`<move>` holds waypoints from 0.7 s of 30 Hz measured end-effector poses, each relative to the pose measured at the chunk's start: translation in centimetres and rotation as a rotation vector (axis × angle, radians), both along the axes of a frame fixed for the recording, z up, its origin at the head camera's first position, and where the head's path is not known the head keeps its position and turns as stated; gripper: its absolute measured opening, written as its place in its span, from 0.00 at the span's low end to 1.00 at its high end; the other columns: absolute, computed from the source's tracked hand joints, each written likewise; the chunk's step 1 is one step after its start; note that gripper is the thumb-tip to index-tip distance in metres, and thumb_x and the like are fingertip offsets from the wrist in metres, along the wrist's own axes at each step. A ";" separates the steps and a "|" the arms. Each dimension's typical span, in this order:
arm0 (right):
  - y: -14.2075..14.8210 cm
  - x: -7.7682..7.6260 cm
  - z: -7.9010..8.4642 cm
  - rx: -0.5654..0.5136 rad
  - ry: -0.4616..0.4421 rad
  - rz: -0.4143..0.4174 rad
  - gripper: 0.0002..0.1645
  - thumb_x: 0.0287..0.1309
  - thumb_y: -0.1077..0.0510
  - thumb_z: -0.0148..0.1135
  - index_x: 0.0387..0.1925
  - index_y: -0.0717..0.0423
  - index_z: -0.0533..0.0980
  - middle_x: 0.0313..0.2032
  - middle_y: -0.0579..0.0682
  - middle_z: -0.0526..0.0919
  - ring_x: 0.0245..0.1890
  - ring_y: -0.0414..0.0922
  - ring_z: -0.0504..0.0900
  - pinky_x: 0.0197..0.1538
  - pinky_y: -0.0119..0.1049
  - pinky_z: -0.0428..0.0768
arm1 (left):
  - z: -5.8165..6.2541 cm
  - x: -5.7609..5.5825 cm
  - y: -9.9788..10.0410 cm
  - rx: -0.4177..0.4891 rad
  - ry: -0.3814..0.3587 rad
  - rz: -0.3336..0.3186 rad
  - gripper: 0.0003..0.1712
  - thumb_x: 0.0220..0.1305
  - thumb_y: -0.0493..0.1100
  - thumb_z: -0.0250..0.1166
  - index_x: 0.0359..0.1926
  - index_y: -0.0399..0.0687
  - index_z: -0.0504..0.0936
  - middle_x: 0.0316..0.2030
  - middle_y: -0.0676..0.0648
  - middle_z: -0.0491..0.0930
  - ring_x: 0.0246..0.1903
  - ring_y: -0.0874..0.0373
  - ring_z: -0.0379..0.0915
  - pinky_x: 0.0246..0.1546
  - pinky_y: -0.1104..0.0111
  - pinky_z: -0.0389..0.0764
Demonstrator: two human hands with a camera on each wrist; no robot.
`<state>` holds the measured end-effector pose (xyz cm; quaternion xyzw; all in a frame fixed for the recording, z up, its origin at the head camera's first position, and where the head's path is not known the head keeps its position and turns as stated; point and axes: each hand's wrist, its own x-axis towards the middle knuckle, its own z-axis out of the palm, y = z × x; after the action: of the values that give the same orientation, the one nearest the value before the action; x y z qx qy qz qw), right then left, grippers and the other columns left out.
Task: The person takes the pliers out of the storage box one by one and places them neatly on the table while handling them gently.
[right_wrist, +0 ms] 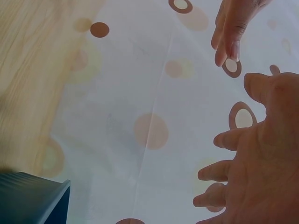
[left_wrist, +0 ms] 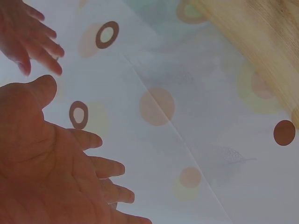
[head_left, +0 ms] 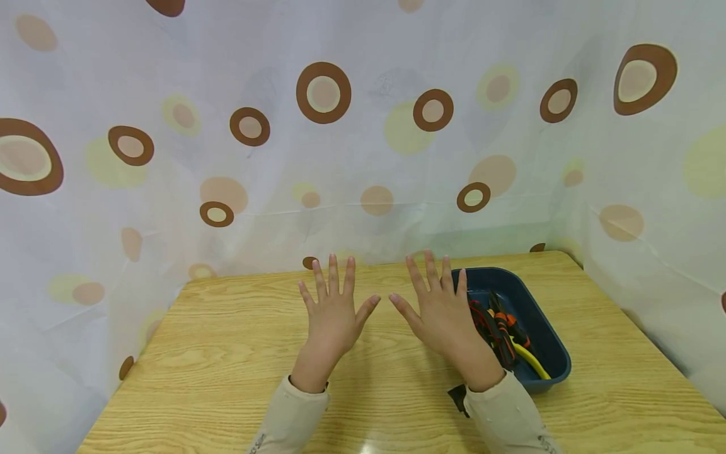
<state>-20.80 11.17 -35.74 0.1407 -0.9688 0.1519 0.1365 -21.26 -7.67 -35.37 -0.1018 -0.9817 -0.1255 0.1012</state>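
Both hands are held up over the wooden table with fingers spread and nothing in them. My left hand (head_left: 334, 318) is left of the table's middle, back toward the head camera. Beside it, thumb pointing toward the left thumb with a small gap between, is my right hand (head_left: 445, 318). The right hand is nearest a dark blue tray (head_left: 547, 328) and hides part of it. Inside the tray lie pliers with black and orange handles (head_left: 501, 331), a yellow curved handle (head_left: 530, 358) and a red cord-like piece (head_left: 479, 309), partly covered. In the left wrist view the left palm (left_wrist: 46, 172) shows.
The wood-grain table (head_left: 238, 353) reaches back to a white curtain (head_left: 351, 164) printed with brown and yellow circles, which also runs along both sides. A small black piece (head_left: 458, 400) shows by the right sleeve (head_left: 505, 410).
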 end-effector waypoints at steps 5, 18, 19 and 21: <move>0.3 0.1 -0.2 -0.010 0.009 -0.004 0.46 0.68 0.34 0.46 0.76 0.51 0.46 0.74 0.63 0.40 0.72 0.66 0.35 0.66 0.67 0.36 | 0.0 0.1 0.1 0.013 -0.007 0.001 0.46 0.69 0.68 0.43 0.77 0.51 0.40 0.74 0.37 0.30 0.70 0.36 0.15 0.62 0.33 0.33; 1.4 0.2 0.0 -0.019 -0.015 -0.010 0.46 0.68 0.33 0.43 0.76 0.51 0.43 0.74 0.63 0.38 0.72 0.66 0.34 0.66 0.67 0.35 | 0.0 0.1 0.4 0.004 0.006 -0.004 0.47 0.69 0.68 0.44 0.77 0.51 0.39 0.74 0.36 0.30 0.70 0.35 0.16 0.62 0.33 0.33; 1.5 0.2 0.1 -0.016 -0.016 -0.011 0.47 0.68 0.33 0.43 0.76 0.51 0.43 0.74 0.63 0.38 0.72 0.66 0.34 0.66 0.67 0.35 | 0.0 0.1 0.4 0.002 0.005 -0.004 0.47 0.69 0.68 0.44 0.77 0.51 0.38 0.74 0.36 0.29 0.70 0.35 0.15 0.62 0.33 0.33; 1.7 0.2 0.1 -0.012 -0.018 -0.008 0.47 0.68 0.32 0.42 0.76 0.51 0.43 0.74 0.64 0.38 0.72 0.66 0.34 0.66 0.67 0.35 | 0.0 0.0 0.5 0.004 0.009 -0.007 0.47 0.69 0.68 0.44 0.77 0.51 0.39 0.74 0.36 0.29 0.70 0.35 0.16 0.62 0.33 0.33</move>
<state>-20.57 12.86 -35.59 0.1345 -0.9696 0.1582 0.1291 -21.26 -7.19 -35.34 -0.1055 -0.9806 -0.1273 0.1054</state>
